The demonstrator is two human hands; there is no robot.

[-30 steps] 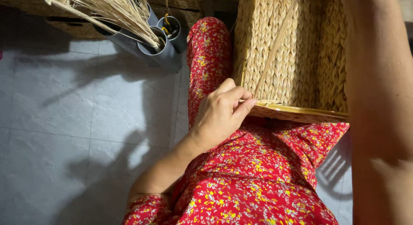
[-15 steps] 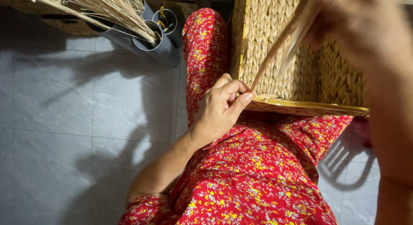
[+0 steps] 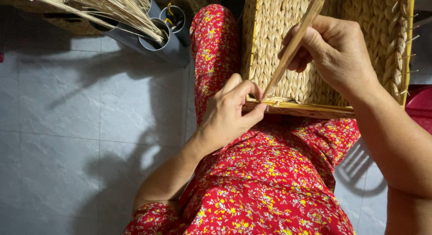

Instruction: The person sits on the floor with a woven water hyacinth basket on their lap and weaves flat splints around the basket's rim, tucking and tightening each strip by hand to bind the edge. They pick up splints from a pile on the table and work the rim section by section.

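A woven straw basket (image 3: 360, 19) with a yellow wooden rim rests on my lap, over red flowered trousers (image 3: 270, 181). My left hand (image 3: 231, 113) pinches the near rim of the basket at its left corner, thumb and forefinger closed on the rim edge. My right hand (image 3: 335, 55) is above the basket's woven wall and grips a flat pale straw strand (image 3: 292, 48). The strand runs slanting down from the top of the view to the rim, right by my left fingertips.
Grey tubes (image 3: 166, 41) stand on the tiled floor (image 3: 67, 127) at the upper left, holding a bundle of dry straw (image 3: 108, 5). A red object (image 3: 420, 104) shows at the right edge behind the basket.
My right hand came down into view and took a firm grip on the straw strand, pulling it taut. My left hand stayed on the basket rim.
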